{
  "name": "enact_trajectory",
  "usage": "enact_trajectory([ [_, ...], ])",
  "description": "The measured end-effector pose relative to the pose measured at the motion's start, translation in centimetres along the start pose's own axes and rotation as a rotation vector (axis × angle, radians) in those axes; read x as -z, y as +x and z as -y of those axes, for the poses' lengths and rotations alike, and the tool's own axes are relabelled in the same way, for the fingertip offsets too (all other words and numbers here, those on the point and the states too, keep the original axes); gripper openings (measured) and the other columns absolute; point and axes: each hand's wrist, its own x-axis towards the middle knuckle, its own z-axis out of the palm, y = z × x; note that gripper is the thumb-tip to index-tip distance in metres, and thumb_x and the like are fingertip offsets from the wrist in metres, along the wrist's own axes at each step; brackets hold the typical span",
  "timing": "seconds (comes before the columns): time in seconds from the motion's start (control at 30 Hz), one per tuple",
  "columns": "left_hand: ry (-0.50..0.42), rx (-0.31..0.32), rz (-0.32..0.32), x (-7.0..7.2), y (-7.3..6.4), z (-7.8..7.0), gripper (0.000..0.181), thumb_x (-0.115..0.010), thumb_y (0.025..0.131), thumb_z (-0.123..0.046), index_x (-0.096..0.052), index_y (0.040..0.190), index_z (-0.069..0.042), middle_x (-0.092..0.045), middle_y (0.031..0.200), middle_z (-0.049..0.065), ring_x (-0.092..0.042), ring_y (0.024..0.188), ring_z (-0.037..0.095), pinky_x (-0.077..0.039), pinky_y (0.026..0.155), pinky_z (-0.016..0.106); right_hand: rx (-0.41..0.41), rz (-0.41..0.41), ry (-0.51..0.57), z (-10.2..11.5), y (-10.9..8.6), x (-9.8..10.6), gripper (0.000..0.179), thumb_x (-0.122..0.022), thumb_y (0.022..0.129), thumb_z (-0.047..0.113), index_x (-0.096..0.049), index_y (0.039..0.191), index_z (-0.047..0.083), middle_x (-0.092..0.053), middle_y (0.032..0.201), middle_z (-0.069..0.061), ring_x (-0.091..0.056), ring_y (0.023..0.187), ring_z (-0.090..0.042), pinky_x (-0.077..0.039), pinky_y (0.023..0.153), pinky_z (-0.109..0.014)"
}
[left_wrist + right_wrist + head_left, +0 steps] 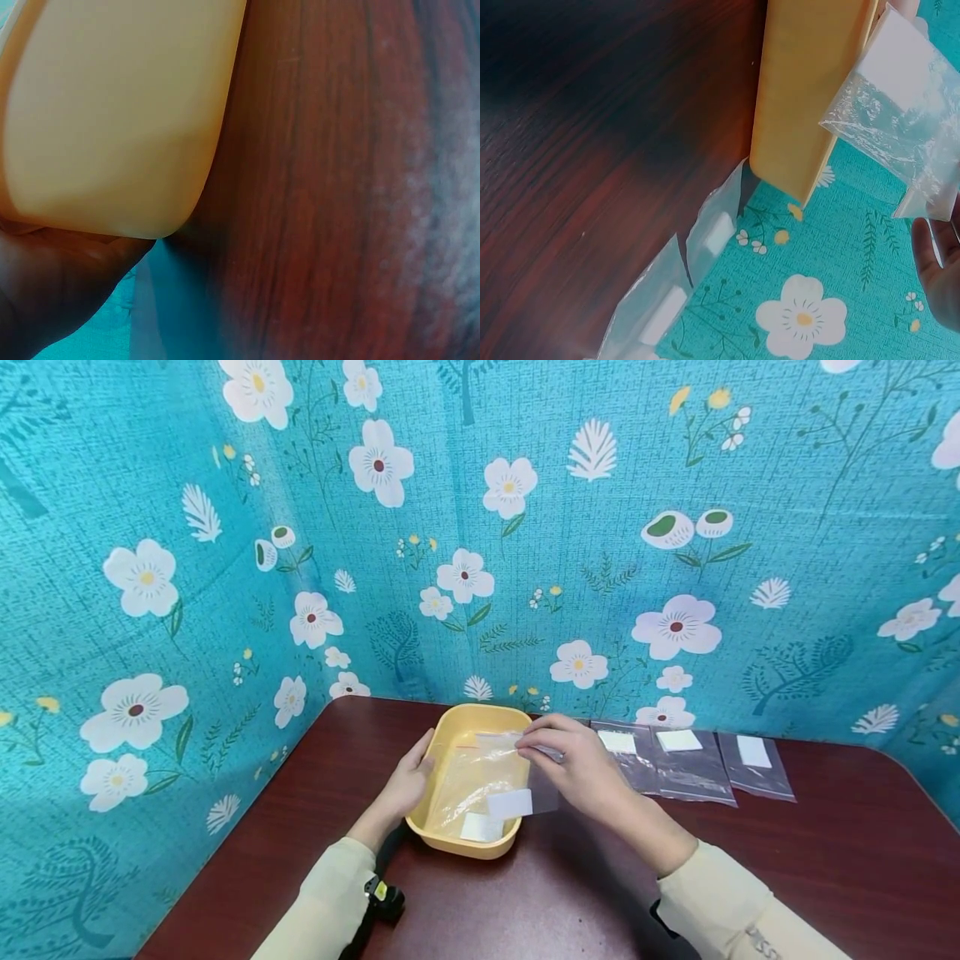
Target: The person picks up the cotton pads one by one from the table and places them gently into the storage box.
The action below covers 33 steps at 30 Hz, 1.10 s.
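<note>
A yellow plastic basin (472,852) stands on the table, and my left hand (405,787) grips its left side. In the left wrist view that hand (64,289) lies against the basin's outer wall (112,112). Over the basin's right rim, my right hand (577,767) pinches the top edge of a clear plastic bag (900,97) with a white card (510,803) in its lower part. Inside the basin lies more clear plastic bagging (468,781), with a white card (482,827) at the near end. How many bags are in there I cannot tell.
Three clear zip bags with white cards lie in a row at the table's back right: a left one (637,770), a middle one (693,777) and a right one (772,785). Behind the dark wood table (840,860) hangs a blue flowered cloth (480,635).
</note>
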Motion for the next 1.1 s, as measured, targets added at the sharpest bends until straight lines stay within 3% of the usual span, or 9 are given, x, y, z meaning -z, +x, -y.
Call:
enact_trajectory([
  [0.27, 0.005, -0.008, -0.004, 0.0, 0.0, 0.2, 0.053, -0.034, 0.110, -0.009, -0.021, 0.161, -0.010, -0.022, 0.165, 0.011, -0.020, 0.150, 0.032, -0.019, 0.118, 0.052, -0.079, 0.032, -0.015, 0.1, 0.3, -0.9, 0.011, -0.082, 0.083, 0.008, -0.080, 0.093, 0.012, -0.069, 0.098, 0.003, -0.065, 0.095, -0.016, -0.055, 0.080, -0.035],
  [0.57, -0.006, -0.045, 0.008, 0.0, 0.2, 0.5, 0.054, -0.034, 0.109, -0.006, -0.021, 0.161, -0.007, -0.022, 0.165, 0.014, -0.021, 0.149, 0.033, -0.020, 0.118, 0.052, -0.067, 0.014, 0.037, 0.4, 0.9, -1.9, 0.010, -0.080, 0.086, 0.007, -0.080, 0.094, 0.012, -0.069, 0.096, 0.003, -0.065, 0.092, -0.015, -0.053, 0.080, -0.035],
  [1.1, 0.017, -0.027, 0.003, 0.0, 0.1, 0.3, 0.054, -0.034, 0.109, -0.007, -0.021, 0.161, -0.011, -0.023, 0.165, 0.011, -0.020, 0.150, 0.030, -0.019, 0.119, 0.052, -0.115, 0.012, 0.069, 0.6, 1.9, -3.6, 0.006, -0.078, 0.088, 0.009, -0.080, 0.094, 0.011, -0.071, 0.093, 0.003, -0.067, 0.091, -0.014, -0.055, 0.081, -0.034],
])
